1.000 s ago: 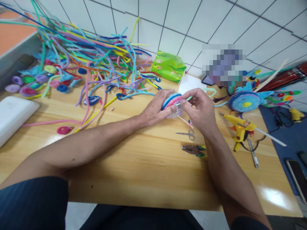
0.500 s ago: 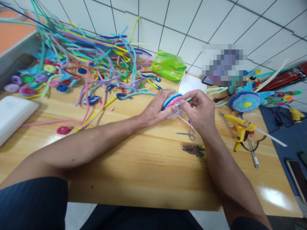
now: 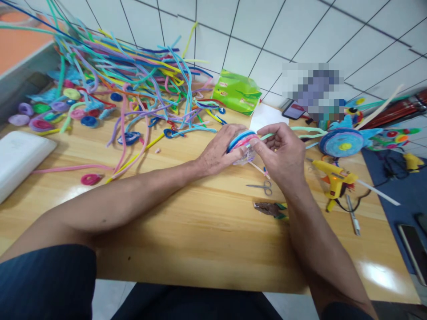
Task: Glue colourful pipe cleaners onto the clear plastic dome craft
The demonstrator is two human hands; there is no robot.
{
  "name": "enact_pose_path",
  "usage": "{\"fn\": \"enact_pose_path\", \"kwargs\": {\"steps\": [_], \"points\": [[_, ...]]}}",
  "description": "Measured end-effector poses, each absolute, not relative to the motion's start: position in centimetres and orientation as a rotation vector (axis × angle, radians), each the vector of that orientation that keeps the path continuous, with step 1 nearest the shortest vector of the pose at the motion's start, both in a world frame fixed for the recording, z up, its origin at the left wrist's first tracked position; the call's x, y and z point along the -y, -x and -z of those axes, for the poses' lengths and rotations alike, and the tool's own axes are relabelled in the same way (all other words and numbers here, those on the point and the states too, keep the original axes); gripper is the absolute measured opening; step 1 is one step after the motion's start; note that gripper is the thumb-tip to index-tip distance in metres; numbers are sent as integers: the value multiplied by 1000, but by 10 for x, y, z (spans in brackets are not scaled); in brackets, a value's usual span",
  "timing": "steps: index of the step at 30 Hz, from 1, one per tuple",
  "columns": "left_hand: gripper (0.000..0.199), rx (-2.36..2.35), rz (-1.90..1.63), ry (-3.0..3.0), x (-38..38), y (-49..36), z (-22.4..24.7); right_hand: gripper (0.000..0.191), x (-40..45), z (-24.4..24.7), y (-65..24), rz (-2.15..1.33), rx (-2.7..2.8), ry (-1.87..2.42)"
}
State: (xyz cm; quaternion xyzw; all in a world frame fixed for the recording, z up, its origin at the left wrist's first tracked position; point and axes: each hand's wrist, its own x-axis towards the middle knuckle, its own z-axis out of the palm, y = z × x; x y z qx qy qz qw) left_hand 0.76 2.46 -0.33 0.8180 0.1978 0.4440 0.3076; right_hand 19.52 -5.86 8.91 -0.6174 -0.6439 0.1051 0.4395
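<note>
My left hand (image 3: 220, 150) is closed around the side of a round pipe-cleaner craft piece (image 3: 240, 139), with blue and pink rings and a clear, crinkly underside. At its right edge, my right hand (image 3: 283, 151) pinches a pale green pipe cleaner (image 3: 310, 129), whose loose length trails off to the right. Where the green strand meets the rings is partly covered by my fingers. Below the hands lie small scissors (image 3: 267, 187) and pliers (image 3: 269, 208). A thin pale stick (image 3: 260, 170) shows under the piece.
Loose pipe cleaners (image 3: 133, 75) and coiled pieces crowd the back left. A green packet (image 3: 236, 92) stands by the tiled wall. To the right are a blue fish-shaped craft (image 3: 343, 141), a yellow glue gun (image 3: 335, 178) and a pen-like knife (image 3: 354, 218). A white box (image 3: 23, 162) sits left.
My right hand has shifted slightly right, away from the rings, and the green pipe cleaner now lies straighter. My left hand keeps its hold on the piece.
</note>
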Motion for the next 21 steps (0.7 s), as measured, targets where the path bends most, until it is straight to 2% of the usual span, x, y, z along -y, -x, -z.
{"fn": "enact_pose_path", "kwargs": {"steps": [7, 21], "points": [[55, -554, -1141, -2138, -24, -8, 3, 9, 53, -98, -208, -360, 1583, 1542], [56, -585, -1125, -2117, -24, -9, 1, 14, 51, -87, -213, -512, 1527, 1611]]}}
